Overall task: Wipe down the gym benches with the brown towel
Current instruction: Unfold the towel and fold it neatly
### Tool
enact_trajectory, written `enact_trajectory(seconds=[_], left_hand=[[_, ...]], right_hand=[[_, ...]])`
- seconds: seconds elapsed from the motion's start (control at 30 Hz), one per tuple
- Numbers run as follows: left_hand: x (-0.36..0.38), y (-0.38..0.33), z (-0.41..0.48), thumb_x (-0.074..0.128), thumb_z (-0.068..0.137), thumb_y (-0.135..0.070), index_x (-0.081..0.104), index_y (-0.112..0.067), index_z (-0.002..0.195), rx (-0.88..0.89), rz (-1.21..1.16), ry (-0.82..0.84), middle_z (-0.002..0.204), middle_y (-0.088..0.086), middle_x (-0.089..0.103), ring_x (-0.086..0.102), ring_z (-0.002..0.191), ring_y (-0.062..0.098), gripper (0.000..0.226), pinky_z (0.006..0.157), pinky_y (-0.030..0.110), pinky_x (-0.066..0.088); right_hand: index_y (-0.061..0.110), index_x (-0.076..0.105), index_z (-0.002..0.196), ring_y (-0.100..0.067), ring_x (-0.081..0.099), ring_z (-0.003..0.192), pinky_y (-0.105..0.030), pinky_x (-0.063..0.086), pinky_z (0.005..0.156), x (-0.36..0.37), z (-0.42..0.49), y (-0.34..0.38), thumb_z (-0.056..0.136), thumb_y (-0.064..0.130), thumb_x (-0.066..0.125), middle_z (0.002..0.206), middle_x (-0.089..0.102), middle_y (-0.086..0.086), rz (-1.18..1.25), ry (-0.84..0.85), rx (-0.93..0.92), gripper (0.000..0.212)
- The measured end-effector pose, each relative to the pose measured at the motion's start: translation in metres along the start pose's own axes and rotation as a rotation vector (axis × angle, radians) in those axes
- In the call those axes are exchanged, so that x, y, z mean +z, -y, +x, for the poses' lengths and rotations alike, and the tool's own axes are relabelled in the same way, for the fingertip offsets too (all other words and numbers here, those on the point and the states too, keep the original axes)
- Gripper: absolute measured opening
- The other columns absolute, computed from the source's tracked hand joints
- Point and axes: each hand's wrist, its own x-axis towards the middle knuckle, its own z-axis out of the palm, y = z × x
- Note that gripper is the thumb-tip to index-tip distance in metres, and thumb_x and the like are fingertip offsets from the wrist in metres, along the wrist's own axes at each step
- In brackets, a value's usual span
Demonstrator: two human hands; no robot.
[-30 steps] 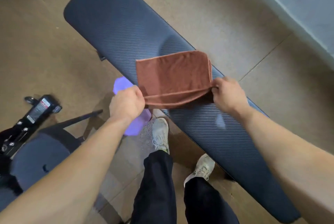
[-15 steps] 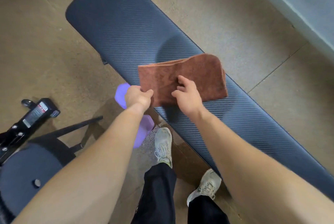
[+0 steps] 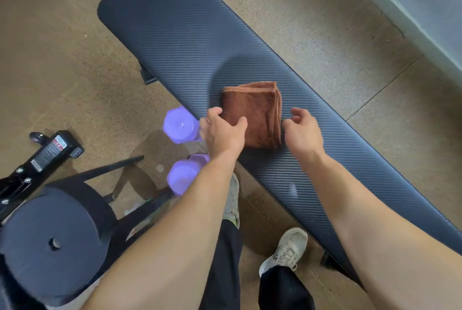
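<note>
Shoes [image 3: 287,249] mark where you stand, at the near edge of the table [image 3: 325,179], whose long axis runs from your near right away to your far left. Your left hand [image 3: 222,132] rests open on the near left corner of the brown towel [image 3: 252,112], thumb lying on the cloth. Your right hand [image 3: 303,129] hangs just beside the towel's right edge, fingers loosely curled and holding nothing. The towel lies folded to a thick square on the table's middle, directly ahead of both hands, stacked edges facing your right hand. The left is nearer, so it looks best placed to press and push. Most unwiped padding stretches beyond, towards the far left end.
</note>
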Motion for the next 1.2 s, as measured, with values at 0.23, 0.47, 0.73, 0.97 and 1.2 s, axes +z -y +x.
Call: enact_trajectory(seconds=[0.23,0.47,0.73,0.97,1.2], left_hand=[[-0.022,0.005,0.01,0.071,0.068,-0.028,0.064,-0.023,0.104,0.061,-0.046,0.245,0.093,-0.009,0.07,0.065,0.092,0.017,0.036,0.081,0.032,0.052],[-0.143,0.039,-0.051,0.07,0.07,-0.004,0.065,-0.029,0.091,0.408,-0.1,0.553,0.076,-0.014,0.062,0.054,0.063,-0.004,0.033,0.066,0.016,0.045],[-0.24,0.18,-0.126,0.079,0.08,-0.01,0.07,-0.008,0.113,-0.105,-0.886,0.258,0.109,0.008,0.073,0.068,0.101,0.012,0.034,0.092,0.026,0.051],[-0.24,0.298,-0.157,0.067,0.09,-0.028,0.057,-0.009,0.137,-0.425,-1.534,0.25,0.134,0.017,0.062,0.059,0.124,0.029,0.051,0.103,0.047,0.047],[-0.296,0.382,-0.121,0.078,0.083,-0.016,0.062,-0.027,0.105,-0.391,-1.218,-0.327,0.106,0.004,0.073,0.071,0.091,0.024,0.029,0.068,0.039,0.06]], right_hand=[[0.023,0.018,0.157,-0.035,0.032,0.137,-0.042,0.034,0.109,0.015,-0.015,0.026,0.077,0.021,0.068,0.154,0.024,-0.011,-0.331,-0.034,-0.31,0.094],[0.04,0.049,0.138,-0.027,0.019,0.143,-0.031,0.019,0.112,0.022,-0.08,0.076,0.057,0.032,0.094,0.157,0.021,-0.006,-0.824,0.53,-0.692,0.093],[0.012,0.077,0.092,-0.012,0.068,0.078,-0.032,0.053,0.079,0.079,-0.189,0.062,0.067,0.016,0.087,0.086,0.076,-0.001,-0.349,0.968,-0.513,0.027],[0.006,0.072,0.114,-0.031,0.071,0.1,-0.043,0.059,0.09,0.2,-0.264,0.042,0.076,0.006,0.074,0.111,0.073,-0.019,-0.045,1.148,-0.133,0.038],[0.006,0.066,0.12,-0.025,0.073,0.09,-0.043,0.06,0.086,0.317,-0.297,0.044,0.085,-0.011,0.063,0.103,0.076,-0.012,-0.045,1.055,-0.169,0.039]])
